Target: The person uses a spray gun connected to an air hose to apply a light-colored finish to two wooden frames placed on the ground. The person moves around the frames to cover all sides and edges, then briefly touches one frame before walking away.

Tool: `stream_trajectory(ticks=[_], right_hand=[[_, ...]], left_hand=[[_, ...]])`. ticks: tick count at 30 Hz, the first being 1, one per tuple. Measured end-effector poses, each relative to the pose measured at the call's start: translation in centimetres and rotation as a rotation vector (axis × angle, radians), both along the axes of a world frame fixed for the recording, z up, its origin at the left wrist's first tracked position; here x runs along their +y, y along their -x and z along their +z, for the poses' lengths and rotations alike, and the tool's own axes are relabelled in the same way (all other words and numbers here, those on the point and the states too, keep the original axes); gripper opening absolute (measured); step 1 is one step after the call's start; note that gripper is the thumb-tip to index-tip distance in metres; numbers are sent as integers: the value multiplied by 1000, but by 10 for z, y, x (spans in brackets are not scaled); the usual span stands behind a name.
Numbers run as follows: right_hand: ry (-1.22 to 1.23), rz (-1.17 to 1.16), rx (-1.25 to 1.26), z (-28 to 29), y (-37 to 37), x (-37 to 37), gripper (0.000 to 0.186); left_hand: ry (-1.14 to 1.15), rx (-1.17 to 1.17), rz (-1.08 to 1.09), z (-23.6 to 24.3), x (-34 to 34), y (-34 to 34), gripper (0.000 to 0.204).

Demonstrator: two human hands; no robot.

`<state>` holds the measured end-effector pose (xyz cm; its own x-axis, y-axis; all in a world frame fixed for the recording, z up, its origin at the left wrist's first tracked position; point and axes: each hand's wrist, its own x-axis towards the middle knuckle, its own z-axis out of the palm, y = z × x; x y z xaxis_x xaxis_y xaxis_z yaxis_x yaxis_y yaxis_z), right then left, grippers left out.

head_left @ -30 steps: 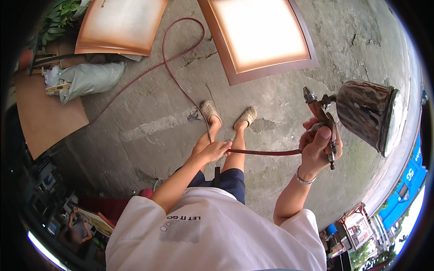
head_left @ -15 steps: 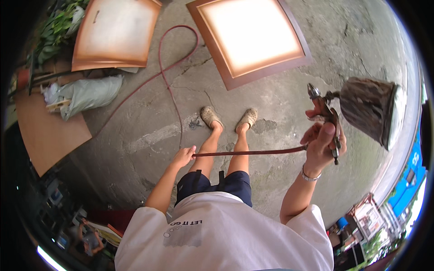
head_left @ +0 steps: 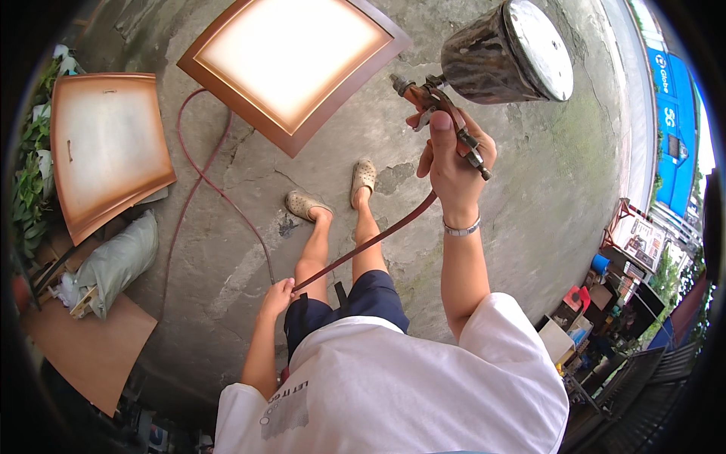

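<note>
Since the earlier frame, the spray gun [head_left: 435,98] has come up and closer to the framed panel [head_left: 291,64] in the view, and the red hose [head_left: 355,252] now slants more steeply; the whole view has turned too. The framed panel carries a brown border around a bright, pale middle, so I judge its edge colouring is largely done; whether more is left, I cannot tell. At the left, the flat panel [head_left: 113,140] shows similar brown edges and also looks coloured already. As for the spray gun, it is in front of the body, apart from both panels, with the right hand [head_left: 457,163] clamped around its grip. No mist is visible at its nozzle [head_left: 401,85]. The red hose leads from there down to the left hand [head_left: 278,296], which is closed upon it.
</note>
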<state>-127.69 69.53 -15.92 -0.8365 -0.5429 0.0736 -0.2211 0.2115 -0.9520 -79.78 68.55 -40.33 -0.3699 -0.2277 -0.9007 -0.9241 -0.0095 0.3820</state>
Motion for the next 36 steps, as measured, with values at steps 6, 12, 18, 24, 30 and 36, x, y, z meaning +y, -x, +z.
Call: stream_trajectory(ticks=[6,12,18,24,30,36], right_hand=[[-54,-123,178,-12,36,40,35],[-267,-314,400,-10,122,87,28],[-315,-395,348,-31,156,113,31],[-359,-229,111,-72,123,127,36],[-434,-86,-157,-67,114,108,37],[-405,-198,174,-113,197,92,36]], left_hand=[[36,123,54,21,-26,-2,55],[209,241,125,36,-55,17,50],[374,284,100,25,-68,29,49],[462,166,101,35,-75,27,53],[543,88,74,46,-81,19,53],[560,153,46,60,-78,78,50]])
